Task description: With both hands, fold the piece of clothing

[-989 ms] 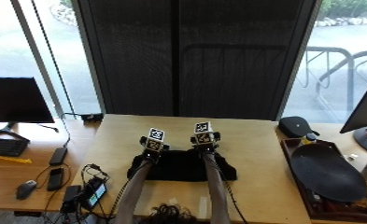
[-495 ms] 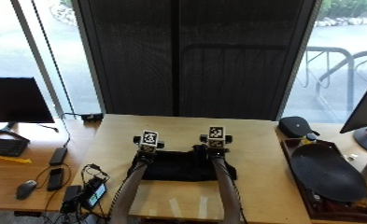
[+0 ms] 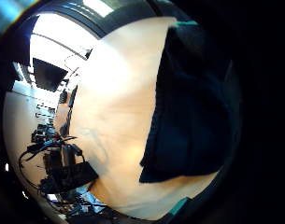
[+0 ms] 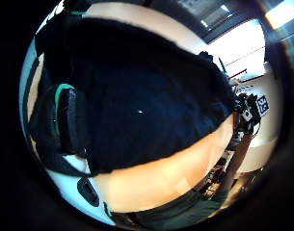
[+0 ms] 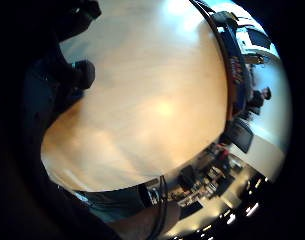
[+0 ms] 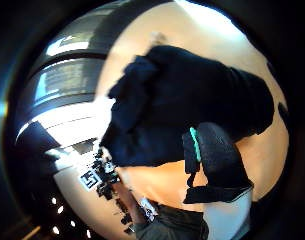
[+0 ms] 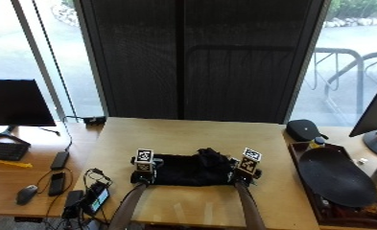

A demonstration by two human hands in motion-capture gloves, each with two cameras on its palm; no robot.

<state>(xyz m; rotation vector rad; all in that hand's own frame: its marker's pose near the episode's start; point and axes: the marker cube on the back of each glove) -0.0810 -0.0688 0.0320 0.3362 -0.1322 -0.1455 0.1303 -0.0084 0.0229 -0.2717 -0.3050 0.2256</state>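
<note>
A black garment [image 7: 188, 170] lies bunched in a wide strip across the near middle of the wooden table [image 7: 175, 134]. My left hand [image 7: 142, 176] holds its left end and my right hand [image 7: 244, 175] holds its right end. A rumpled hump of cloth rises near the right hand. In the left thumb side palm view the garment [image 4: 146, 96] fills most of the picture, with the thumb [image 4: 64, 120] against its edge. The right thumb side palm view shows the garment [image 6: 192, 95] spread out beyond the thumb [image 6: 214, 150], which curls at its near edge.
A dark oval tray [image 7: 335, 177] and a black case [image 7: 303, 129] sit at the right. Left of the table are a monitor [image 7: 16, 103], a mouse [image 7: 26, 194], a phone and tangled cables [image 7: 92, 196]. Bare tabletop [image 5: 152, 100] stretches beyond the garment.
Both hands have slid apart from the garment's middle to its two ends, and the cloth now lies stretched wider between them.
</note>
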